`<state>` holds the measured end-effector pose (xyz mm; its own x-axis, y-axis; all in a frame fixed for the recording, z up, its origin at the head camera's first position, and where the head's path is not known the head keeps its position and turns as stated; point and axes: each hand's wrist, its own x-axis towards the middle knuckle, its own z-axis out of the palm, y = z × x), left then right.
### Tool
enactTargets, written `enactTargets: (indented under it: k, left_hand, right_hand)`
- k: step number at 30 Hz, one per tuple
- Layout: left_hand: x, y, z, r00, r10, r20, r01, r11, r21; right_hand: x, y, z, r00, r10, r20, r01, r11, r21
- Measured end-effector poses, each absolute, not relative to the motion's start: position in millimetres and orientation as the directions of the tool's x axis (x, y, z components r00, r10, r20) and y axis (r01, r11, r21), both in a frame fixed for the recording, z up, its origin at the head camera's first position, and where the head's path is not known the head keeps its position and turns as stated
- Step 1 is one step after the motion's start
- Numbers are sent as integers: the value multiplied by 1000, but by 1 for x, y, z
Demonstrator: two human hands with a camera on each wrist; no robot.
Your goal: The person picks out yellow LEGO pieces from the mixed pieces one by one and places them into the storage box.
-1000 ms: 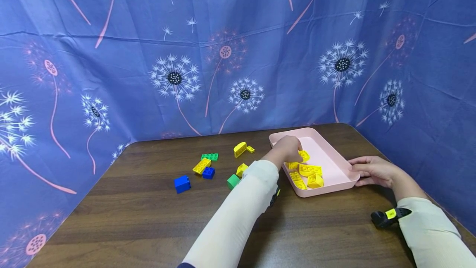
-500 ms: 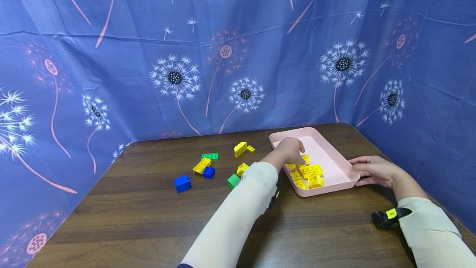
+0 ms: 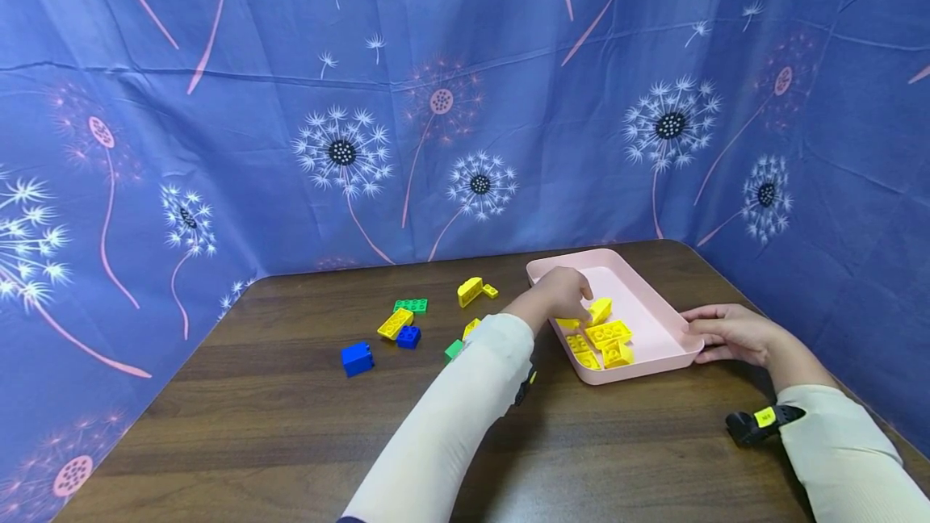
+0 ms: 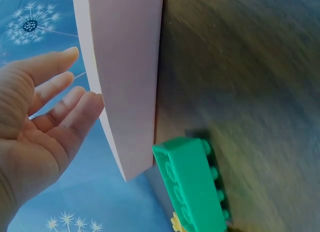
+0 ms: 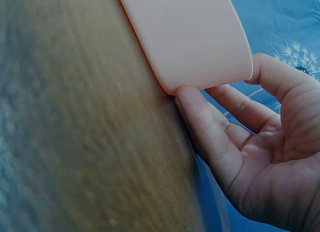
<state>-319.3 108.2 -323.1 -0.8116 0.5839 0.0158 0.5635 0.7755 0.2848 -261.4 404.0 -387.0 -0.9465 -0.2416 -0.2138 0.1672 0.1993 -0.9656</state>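
Note:
My left hand (image 3: 563, 294) is over the left side of a pink tray (image 3: 654, 321), its fingers loosely bent and holding nothing. Just right of its fingertips a yellow brick (image 3: 600, 311) lies in the tray. Several other yellow bricks, such as a long studded one (image 3: 609, 334), are in the tray's near left part. In the left wrist view, the left hand (image 4: 55, 112) reaches past the tray wall (image 4: 125, 82) with fingers apart. My right hand (image 3: 734, 336) grips the tray's near right corner; the right wrist view shows its fingers (image 5: 202, 114) against the corner.
Left of the tray on the wooden table (image 3: 291, 442) lie a green plate (image 3: 410, 306), blue bricks (image 3: 357, 359), yellow pieces (image 3: 469, 291) and a green brick (image 3: 454, 350) partly behind the left sleeve. Blue patterned cloth (image 3: 465, 103) stands behind and to the right.
My left hand has let go of the yellow brick, which now lies angled in the tray, and has drawn slightly left. The right hand and the tray stay put.

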Motion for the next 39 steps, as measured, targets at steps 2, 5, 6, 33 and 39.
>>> enactTargets:
  k: [2,5,6,33,39]
  left_hand:
    - [-320,105,-322,-793,609,21,591,761,269]
    - [-321,100,-320,-761,648,33,634,732,252]
    - [-321,98,-320,-751,659,34,645,722,251]
    - [-306,21,-300,-699,714,29,701,677,224]
    - [-303,1,-301,-726,687,42,670,692,269]
  right_hand:
    - [-261,404,-387,-946,-244,-214,168,196,-966]
    - [-260,404,-387,-947,-239,-215,169,198,-966]
    - [-260,404,-387,-947,-236,-216,171,198,-965]
    - [-259,401,-384,-947,-242,-212,168,192,-967]
    - [-260,403,-386,-946,-244,-212,170,180,-969]
